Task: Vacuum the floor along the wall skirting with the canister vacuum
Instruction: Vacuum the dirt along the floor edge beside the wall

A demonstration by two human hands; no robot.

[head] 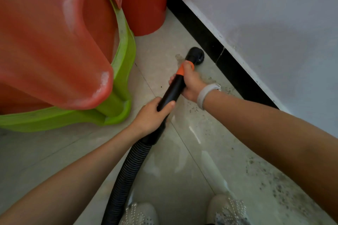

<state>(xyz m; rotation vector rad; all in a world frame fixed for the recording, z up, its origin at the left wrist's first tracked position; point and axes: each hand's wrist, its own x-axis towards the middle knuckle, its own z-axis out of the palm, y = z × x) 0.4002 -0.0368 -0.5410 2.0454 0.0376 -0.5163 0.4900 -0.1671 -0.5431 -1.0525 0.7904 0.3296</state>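
A single wide-angle head view looks steeply down from the standing person's height, close over both forearms, which reach in from the lower corners toward the frame's centre. It faces a floor whose black skirting runs diagonally from top centre to the right edge, and the person's shoes sit at the bottom edge.

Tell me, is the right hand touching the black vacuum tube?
Touching. The head view shows the right hand with its fingers curled round the black vacuum tube.
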